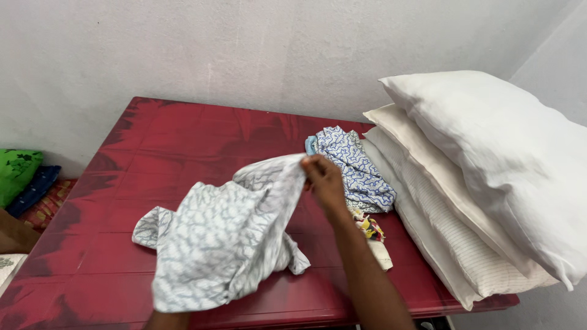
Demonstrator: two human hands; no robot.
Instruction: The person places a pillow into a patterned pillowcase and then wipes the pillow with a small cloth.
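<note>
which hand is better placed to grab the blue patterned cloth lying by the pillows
Right, probably. The right hand pinches the grey-white cloth right beside the blue patterned cloth. The left hand is hidden under the held cloth, farther away.

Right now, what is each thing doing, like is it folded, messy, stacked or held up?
Grey-white patterned cloth: unfolded, held up off the table.
Right hand: pinching the cloth's top edge.
Left hand: hidden behind the cloth.
Blue patterned cloth: crumpled, lying on the table.
Colourful cloth: crumpled beside the pillows.
Pillows: three, stacked.
Red table: closed flat top, bearing everything.
</note>
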